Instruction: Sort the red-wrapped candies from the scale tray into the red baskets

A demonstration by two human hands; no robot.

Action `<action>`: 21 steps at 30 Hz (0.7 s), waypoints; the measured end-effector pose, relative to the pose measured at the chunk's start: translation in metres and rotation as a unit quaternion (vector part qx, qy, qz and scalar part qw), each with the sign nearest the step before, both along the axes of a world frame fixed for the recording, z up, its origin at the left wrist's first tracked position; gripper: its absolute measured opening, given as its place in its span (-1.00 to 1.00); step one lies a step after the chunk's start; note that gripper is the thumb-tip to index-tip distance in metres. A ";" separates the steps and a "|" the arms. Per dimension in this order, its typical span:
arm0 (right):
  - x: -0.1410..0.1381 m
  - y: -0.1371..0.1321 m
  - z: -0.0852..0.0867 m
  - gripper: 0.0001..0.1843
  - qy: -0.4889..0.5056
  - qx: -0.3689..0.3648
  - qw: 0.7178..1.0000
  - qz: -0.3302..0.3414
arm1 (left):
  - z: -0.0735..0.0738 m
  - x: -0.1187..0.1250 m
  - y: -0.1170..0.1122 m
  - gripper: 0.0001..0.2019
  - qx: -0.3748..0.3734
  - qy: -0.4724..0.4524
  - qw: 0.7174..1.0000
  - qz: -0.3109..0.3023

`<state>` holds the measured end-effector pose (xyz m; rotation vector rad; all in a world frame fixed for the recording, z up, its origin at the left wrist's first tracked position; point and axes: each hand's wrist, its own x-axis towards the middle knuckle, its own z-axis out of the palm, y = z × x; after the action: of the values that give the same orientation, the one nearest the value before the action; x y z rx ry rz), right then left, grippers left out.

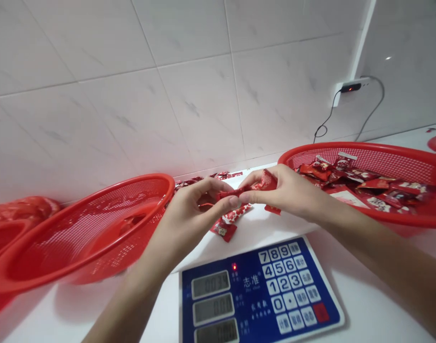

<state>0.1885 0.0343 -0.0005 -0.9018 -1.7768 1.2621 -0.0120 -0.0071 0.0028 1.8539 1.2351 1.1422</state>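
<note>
My left hand (198, 205) and my right hand (282, 190) meet above the scale's white platform (261, 228), both pinching red candy wrappers. The left thumb and fingers pinch a small red wrapped candy (228, 193) at its end. The right hand grips the other end and also clutches more red wrappers (268, 181) in its palm. A few loose red candies (225, 228) lie on the platform just under the hands.
A blue-faced electronic scale (261, 290) with keypad sits in front. An empty red mesh basket (78, 238) leans at left; another red basket (411, 166) full of wrapped candies stands at right. More candies (203, 180) lie along the tiled wall. A wall socket with cable (350, 88) is upper right.
</note>
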 end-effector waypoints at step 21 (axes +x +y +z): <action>0.015 0.005 -0.006 -0.43 0.034 -0.061 0.994 0.082 | 0.000 -0.004 -0.003 -0.89 0.381 0.098 0.910 0.132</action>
<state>0.2036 0.0391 -0.0064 -0.7815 -1.7653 1.5025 -0.0160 -0.0105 0.0029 2.4609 1.2791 1.8109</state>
